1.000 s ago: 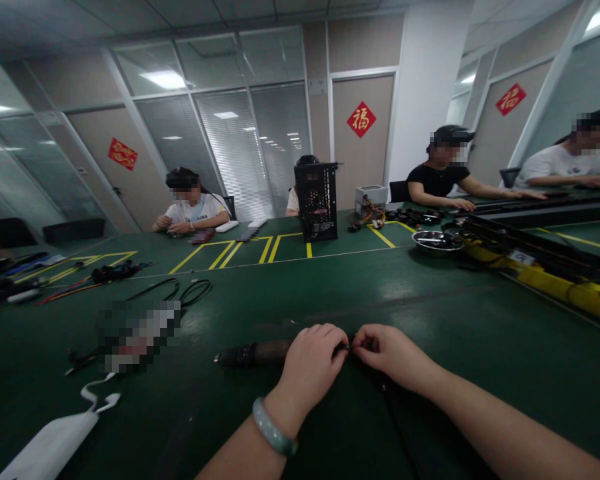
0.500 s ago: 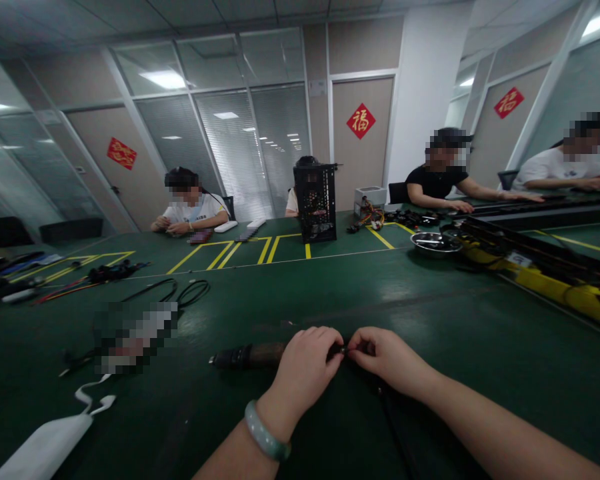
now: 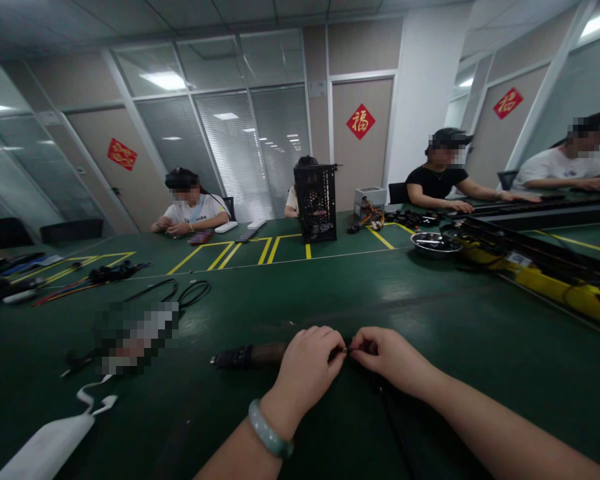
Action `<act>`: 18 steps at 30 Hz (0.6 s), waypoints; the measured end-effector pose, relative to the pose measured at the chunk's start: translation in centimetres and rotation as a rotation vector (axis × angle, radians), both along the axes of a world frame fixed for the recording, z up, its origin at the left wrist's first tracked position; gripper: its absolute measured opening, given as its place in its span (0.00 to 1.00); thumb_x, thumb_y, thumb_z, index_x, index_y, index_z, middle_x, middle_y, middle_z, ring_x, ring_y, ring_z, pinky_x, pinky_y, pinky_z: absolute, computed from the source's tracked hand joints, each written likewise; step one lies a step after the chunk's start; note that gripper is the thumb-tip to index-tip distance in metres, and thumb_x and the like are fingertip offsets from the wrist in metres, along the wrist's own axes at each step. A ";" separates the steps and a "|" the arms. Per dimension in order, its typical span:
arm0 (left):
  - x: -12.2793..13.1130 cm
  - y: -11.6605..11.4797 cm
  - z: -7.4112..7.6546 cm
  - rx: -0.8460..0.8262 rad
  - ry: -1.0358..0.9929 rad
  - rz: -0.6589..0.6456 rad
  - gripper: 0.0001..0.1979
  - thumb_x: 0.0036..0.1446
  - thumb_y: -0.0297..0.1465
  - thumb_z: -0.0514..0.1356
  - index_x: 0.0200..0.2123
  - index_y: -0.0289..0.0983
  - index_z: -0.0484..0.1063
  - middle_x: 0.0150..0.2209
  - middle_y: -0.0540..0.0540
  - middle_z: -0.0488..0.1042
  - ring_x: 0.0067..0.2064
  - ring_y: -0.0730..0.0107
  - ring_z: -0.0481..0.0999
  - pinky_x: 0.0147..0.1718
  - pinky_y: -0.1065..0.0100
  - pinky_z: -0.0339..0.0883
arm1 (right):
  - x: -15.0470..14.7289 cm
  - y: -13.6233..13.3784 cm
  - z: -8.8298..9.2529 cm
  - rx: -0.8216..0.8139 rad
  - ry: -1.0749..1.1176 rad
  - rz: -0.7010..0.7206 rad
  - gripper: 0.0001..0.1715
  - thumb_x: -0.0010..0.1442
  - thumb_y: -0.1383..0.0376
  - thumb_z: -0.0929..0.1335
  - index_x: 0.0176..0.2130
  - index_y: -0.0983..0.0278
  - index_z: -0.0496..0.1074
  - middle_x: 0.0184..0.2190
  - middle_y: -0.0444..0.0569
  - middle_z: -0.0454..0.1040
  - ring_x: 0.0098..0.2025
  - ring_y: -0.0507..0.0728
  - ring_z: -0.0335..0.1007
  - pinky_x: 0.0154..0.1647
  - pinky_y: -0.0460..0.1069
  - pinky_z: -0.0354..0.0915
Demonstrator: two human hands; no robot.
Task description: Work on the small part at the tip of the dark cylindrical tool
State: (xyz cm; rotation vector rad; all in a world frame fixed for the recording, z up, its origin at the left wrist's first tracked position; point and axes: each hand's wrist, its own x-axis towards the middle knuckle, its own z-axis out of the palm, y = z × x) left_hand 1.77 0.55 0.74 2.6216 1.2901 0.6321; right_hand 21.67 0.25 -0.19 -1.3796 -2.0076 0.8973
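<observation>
My left hand (image 3: 310,357) and my right hand (image 3: 385,353) meet fingertip to fingertip over the table, both closed in a pinch. A tiny dark piece sits between the fingertips, too small to name. Behind the left hand lies a dark electric screwdriver (image 3: 260,356), its metal tip pointing left; the hand hides its rear part, and I cannot tell whether the fingers touch it. Below the right hand, a black cable (image 3: 393,420) runs down toward the near edge. A pale green bangle (image 3: 267,430) is on my left wrist.
On the green table (image 3: 220,427) lie a white pouch (image 3: 45,443), black cables (image 3: 193,293) and a metal bowl (image 3: 436,245). A black computer case (image 3: 317,203) and a power supply (image 3: 371,199) stand farther back. Yellow-sided trays (image 3: 545,277) are at right. Several people sit around.
Both hands have shifted very slightly to the right, fingertips still together. The glint of metal between them shows less now. The screwdriver looks almost unmoved.
</observation>
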 end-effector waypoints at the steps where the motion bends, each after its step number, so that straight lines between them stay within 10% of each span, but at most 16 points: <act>1: 0.0 0.0 0.0 0.000 -0.011 0.006 0.05 0.59 0.29 0.60 0.39 0.42 0.70 0.40 0.51 0.73 0.42 0.64 0.70 0.41 0.62 0.61 | 0.1 0.0 0.0 0.004 0.002 -0.005 0.05 0.58 0.65 0.68 0.35 0.62 0.75 0.30 0.42 0.75 0.31 0.52 0.69 0.30 0.44 0.61; 18: 0.1 -0.1 -0.1 0.001 -0.029 0.031 0.06 0.57 0.30 0.62 0.38 0.41 0.69 0.38 0.51 0.73 0.41 0.63 0.70 0.41 0.62 0.61 | 0.2 0.4 -0.9 0.073 -0.034 0.002 0.03 0.57 0.67 0.67 0.33 0.63 0.73 0.26 0.41 0.71 0.28 0.51 0.66 0.27 0.43 0.57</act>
